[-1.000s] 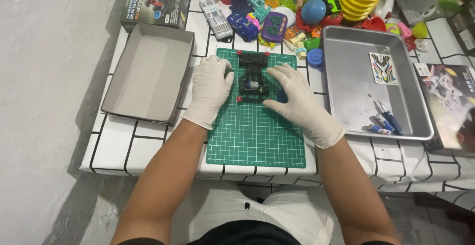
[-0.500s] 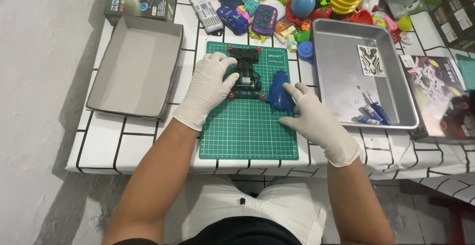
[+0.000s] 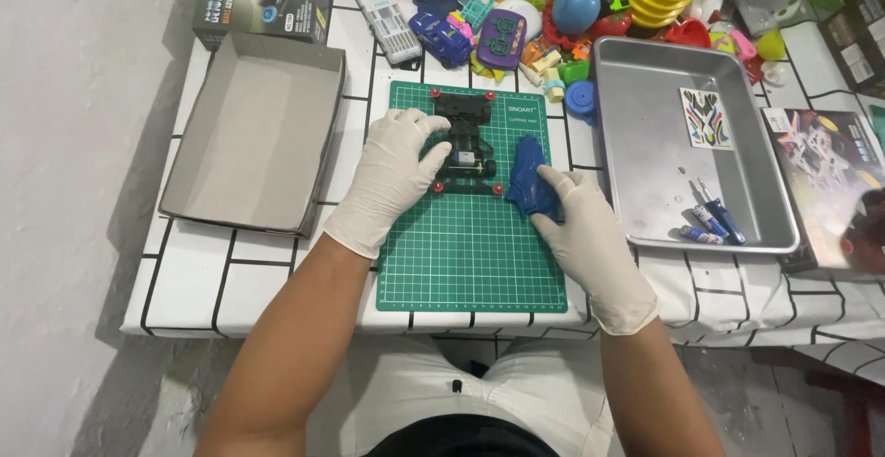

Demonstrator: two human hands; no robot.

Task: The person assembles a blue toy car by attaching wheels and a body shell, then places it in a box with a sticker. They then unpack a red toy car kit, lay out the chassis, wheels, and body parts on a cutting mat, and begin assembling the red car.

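Two gloved hands work on a small toy car on a green mat.

From the head camera: in the middle of the frame, the left hand (image 3: pixel 392 173) lies flat with fingers spread wide, pressing on the side of the black car frame (image 3: pixel 464 148), which sits on the green cutting mat (image 3: pixel 470 259). Just right of it, the right hand (image 3: pixel 585 236) is curled around the blue car shell (image 3: pixel 529 178), holding it down on the mat. The shell looks smooth, so it might slip from the glove. The frame's little red wheels could roll if the left hand lets up. Both forearms reach up from the bottom of the frame.
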